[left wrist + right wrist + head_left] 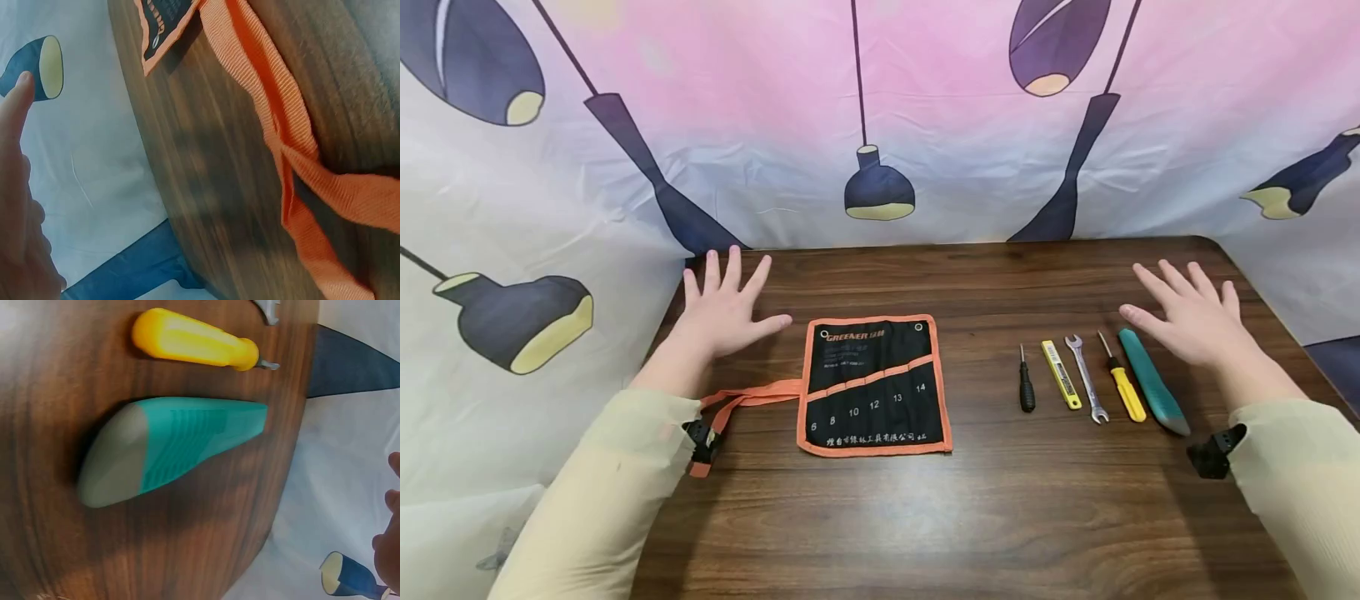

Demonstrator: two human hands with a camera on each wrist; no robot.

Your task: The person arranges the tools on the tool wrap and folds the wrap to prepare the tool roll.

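1. Tool pouch, black with orange edges, lies flat on the brown table, a bit left of the middle. Its orange straps run left toward the left wrist.
2. On the right, side by side, lie a black screwdriver, a flat yellow tool, a silver wrench, a yellow screwdriver and a green tool.
3. Left hand: fingers spread wide apart, back up, pointing to the far side. Its thumb points toward the pouch. The arm reaches forward.
4. Right hand: fingers spread apart too, back up, just beyond the green tool. Its thumb points left. This arm also reaches forward.
5. Behind everything hangs a cloth with lamp pictures.
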